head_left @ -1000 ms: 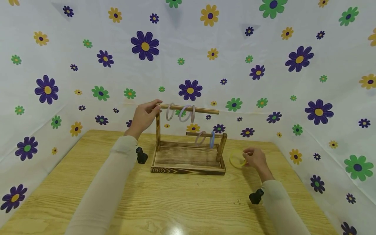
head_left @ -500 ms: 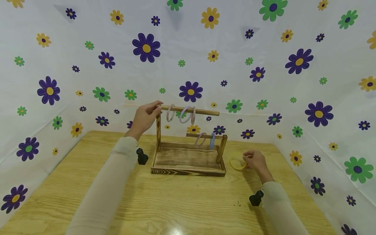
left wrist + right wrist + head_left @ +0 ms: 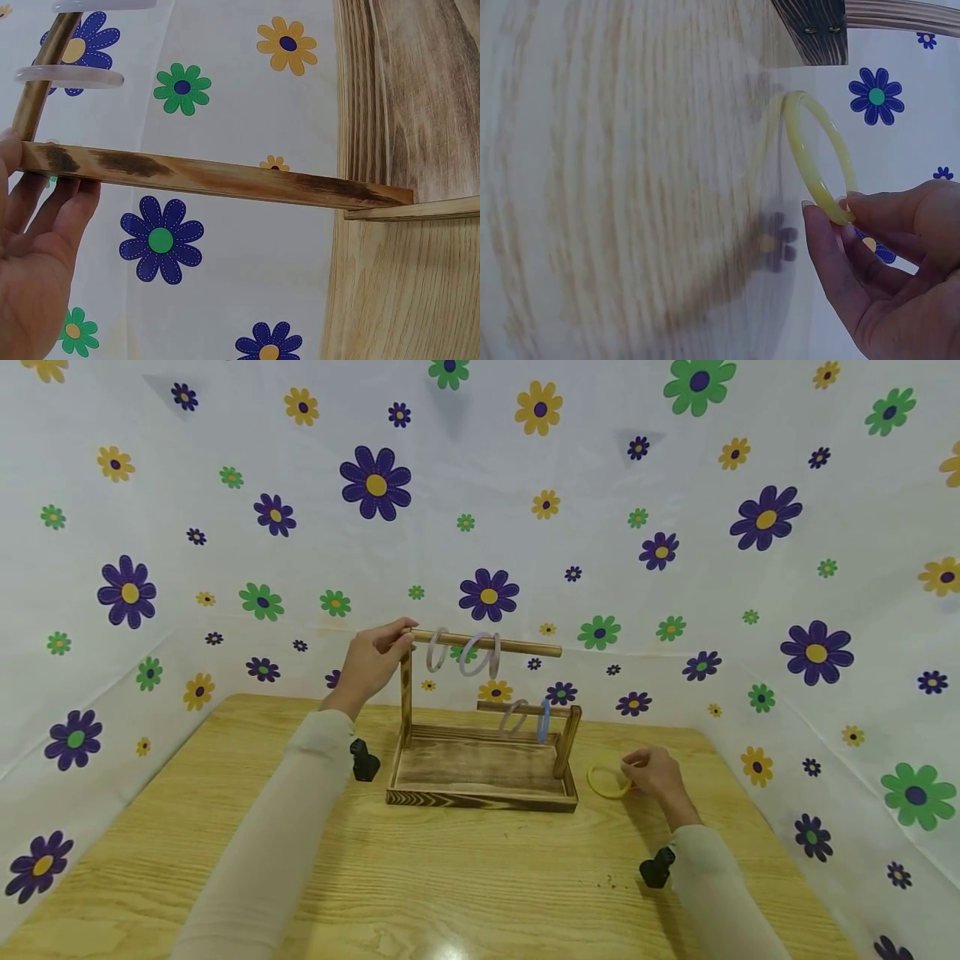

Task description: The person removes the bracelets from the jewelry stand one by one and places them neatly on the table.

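A wooden bangle stand has a tray base (image 3: 480, 801), a tall left post (image 3: 225, 180) and a shorter right post (image 3: 568, 743). At the top of the tall post my left hand (image 3: 369, 667) grips the corner, thumb on one side and fingers on the other. My right hand (image 3: 658, 778) pinches a yellow bangle (image 3: 802, 154) between thumb and fingers, right of the stand and low over the table. Whether the bangle's far edge touches the tabletop, I cannot tell. Three pale bangles, one of them a lilac bangle (image 3: 464, 662), hang on the upper rod (image 3: 528, 647).
On the lower rod (image 3: 491, 704) hang a mauve bangle (image 3: 504, 720) and a blue bangle (image 3: 543, 723). The wood-grain table (image 3: 450, 877) meets a white flowered cloth (image 3: 300, 552) behind and at both sides. Small dark specks (image 3: 606, 883) lie near the right wrist.
The yellow bangle has tipped slightly lower and flatter in my right hand. My left hand keeps its grip on the post. The head view has shifted slightly.
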Motion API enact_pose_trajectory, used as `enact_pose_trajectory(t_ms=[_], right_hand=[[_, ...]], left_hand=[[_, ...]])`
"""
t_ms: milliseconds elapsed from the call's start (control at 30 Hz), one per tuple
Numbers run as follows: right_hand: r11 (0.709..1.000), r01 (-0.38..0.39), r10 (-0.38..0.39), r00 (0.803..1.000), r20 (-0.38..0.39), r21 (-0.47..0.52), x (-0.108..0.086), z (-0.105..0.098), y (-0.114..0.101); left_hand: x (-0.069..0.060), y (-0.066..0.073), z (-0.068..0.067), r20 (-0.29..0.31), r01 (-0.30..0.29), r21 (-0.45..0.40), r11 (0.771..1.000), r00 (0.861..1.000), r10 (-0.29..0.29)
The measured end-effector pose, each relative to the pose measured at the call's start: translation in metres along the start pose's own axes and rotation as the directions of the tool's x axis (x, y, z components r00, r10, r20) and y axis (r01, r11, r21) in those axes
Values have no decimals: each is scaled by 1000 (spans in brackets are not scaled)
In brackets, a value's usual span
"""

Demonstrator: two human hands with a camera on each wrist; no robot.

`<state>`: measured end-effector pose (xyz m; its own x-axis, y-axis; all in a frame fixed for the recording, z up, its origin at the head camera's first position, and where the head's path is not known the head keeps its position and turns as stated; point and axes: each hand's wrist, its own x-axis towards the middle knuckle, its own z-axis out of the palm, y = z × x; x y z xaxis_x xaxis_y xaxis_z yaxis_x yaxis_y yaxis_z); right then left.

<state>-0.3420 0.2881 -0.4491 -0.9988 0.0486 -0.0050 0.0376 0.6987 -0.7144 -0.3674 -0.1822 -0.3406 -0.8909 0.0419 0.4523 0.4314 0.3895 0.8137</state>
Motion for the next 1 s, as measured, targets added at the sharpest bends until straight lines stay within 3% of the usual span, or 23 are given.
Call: enact_pose_trajectory(t_ms=[333,1000], right_hand=[[994,-3,2,1000,-7,-108,3,1,5],[994,0,3,1000,28,-109,5,1,9]], left_hand=[[1,-4,-1,-2,-11,8,1000,1000,11],[2,-4,0,5,-4,-4,1000,1000,4]])
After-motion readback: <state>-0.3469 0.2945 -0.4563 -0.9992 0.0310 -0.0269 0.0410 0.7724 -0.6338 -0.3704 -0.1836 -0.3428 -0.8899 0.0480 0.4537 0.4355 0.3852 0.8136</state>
